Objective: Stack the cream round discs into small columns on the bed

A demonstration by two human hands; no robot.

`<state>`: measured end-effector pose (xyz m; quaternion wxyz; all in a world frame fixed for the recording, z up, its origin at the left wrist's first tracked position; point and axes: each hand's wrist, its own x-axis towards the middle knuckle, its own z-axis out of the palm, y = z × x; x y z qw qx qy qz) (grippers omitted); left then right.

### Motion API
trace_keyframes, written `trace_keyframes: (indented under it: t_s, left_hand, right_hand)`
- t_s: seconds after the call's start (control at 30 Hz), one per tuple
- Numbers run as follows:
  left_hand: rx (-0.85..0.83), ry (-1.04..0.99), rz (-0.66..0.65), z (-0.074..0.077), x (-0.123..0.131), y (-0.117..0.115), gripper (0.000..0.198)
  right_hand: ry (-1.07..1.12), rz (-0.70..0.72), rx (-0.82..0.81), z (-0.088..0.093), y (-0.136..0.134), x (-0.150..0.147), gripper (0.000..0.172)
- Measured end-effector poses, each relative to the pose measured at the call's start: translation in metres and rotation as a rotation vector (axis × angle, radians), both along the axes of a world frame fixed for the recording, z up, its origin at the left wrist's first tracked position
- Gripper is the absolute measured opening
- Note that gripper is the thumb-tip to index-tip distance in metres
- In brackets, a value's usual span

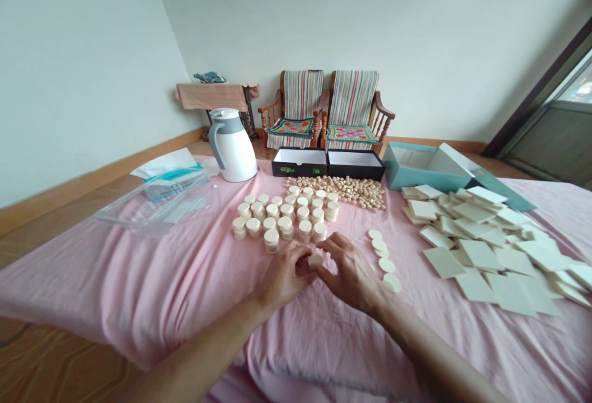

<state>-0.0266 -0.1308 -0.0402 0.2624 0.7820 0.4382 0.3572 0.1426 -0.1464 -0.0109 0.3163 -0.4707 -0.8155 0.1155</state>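
Note:
Between my two hands, just in front of the stacks, sits a pale round wooden disc (315, 260). My left hand (289, 270) curls around its left side, thumb and fingers closed on it. My right hand (346, 267) reaches in from the other side, its thumb and fingertips bent at the disc's edge. Whether more discs lie under this one is hidden by my fingers. Beyond my hands stand several short stacks of the same discs (285, 223) in loose rows. A line of loose discs (386, 265) lies to the right of my right hand, partly covered by it.
Small wooden pieces (356, 190) are heaped behind the stacks, before two black boxes (300, 169). Square pale tiles (481, 255) pile up at right near a teal box (425, 175). A white jug (235, 150) and a clear plastic case (157, 203) stand left on the pink cloth (194, 304).

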Motion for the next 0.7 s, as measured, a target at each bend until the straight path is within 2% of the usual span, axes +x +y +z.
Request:
trace_keyframes:
  t_s: [0.1, 0.2, 0.37, 0.5, 0.7]
  left_hand:
    - [-0.007, -0.004, -0.003, 0.001, 0.0, -0.001, 0.029]
    - [-0.043, 0.002, -0.017, 0.003, -0.001, -0.001, 0.029]
    - [-0.091, 0.019, -0.041, 0.006, -0.005, 0.001, 0.038]
    - [-0.11, 0.019, -0.098, 0.008, -0.009, 0.004, 0.043]
    - [-0.112, -0.009, -0.094, 0.005, -0.008, 0.005, 0.033]
  right_hand:
    - [0.0, -0.081, 0.027, 0.008, 0.004, 0.018, 0.015]
    - [-0.045, -0.17, -0.014, 0.012, 0.007, 0.046, 0.013]
    - [-0.239, -0.145, -0.111, 0.009, -0.004, 0.083, 0.02]
    - [-0.384, -0.13, -0.182, 0.006, -0.018, 0.082, 0.021]
    - [-0.48, -0.268, -0.214, -0.001, -0.022, 0.065, 0.012]
